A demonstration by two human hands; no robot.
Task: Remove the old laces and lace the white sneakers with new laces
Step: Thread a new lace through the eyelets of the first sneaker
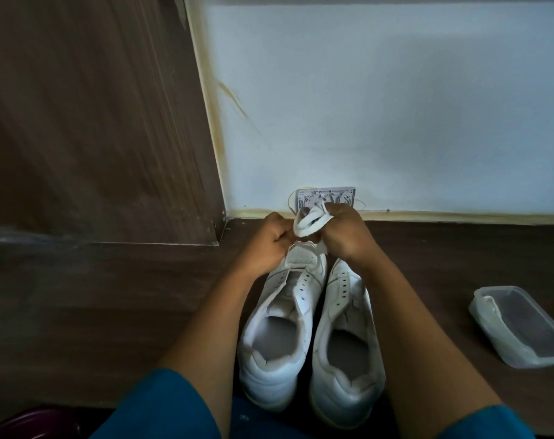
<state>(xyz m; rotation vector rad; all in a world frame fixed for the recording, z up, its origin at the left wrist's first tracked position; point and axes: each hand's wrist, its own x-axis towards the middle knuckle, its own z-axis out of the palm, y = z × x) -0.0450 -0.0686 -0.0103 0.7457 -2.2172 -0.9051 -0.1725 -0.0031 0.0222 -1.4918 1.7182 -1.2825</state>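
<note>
A dark red rounded thing (31, 423) shows at the near left corner (only an edge of it, so I cannot tell what it is). Above it a brown wooden panel (95, 122) stands upright at the far left of the dark wooden surface (111, 296), meeting the white wall (380, 106).

The left hand (271, 245) is curled, its fingertips pinching the white lace (310, 221) just over the toe end of the left sneaker (282, 327). The lace rises from there in a flat loop to the right hand (342, 236), whose fingers are closed round the bunched part. Behind the hands a printed card (326, 198) leans at the far edge against the wall.

The right sneaker (345, 337) stands touching the left one, heels toward the near edge, toes toward the wall; its eyelets are bare. Both lie at the middle of the surface, between the forearms.

Well apart, toward the right edge, a clear plastic box (519, 327) lies with something pale at its far end.
</note>
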